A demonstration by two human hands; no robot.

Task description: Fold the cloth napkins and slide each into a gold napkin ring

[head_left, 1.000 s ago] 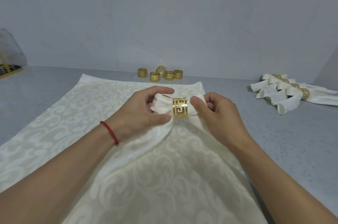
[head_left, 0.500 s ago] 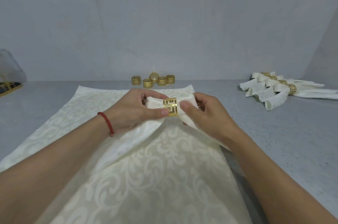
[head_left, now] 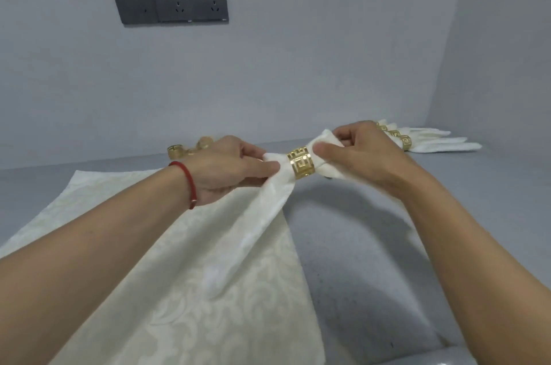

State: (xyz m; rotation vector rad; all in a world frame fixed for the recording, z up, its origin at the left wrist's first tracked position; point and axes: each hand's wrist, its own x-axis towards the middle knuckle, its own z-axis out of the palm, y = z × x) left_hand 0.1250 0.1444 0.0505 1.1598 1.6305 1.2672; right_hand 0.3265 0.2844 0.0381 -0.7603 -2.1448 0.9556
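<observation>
A cream cloth napkin (head_left: 262, 209) is lifted off the grey counter, its gathered end threaded through a gold napkin ring (head_left: 301, 162). My left hand (head_left: 229, 169), with a red cord on the wrist, pinches the napkin just left of the ring. My right hand (head_left: 357, 153) pinches the napkin's tip sticking out on the ring's right side. The rest of the napkin hangs down toward me and drapes over a patterned cream cloth (head_left: 185, 290) lying flat.
Loose gold rings (head_left: 176, 151) sit at the back by the wall, partly hidden by my left hand. Several finished napkins in rings (head_left: 429, 142) lie at the back right. A dark socket panel (head_left: 170, 1) is on the wall. Grey counter (head_left: 357, 245) shows to the right.
Both hands have lifted the napkin and ring up and to the right, off the flat cloth. The tip now sticks farther out of the ring's right side.
</observation>
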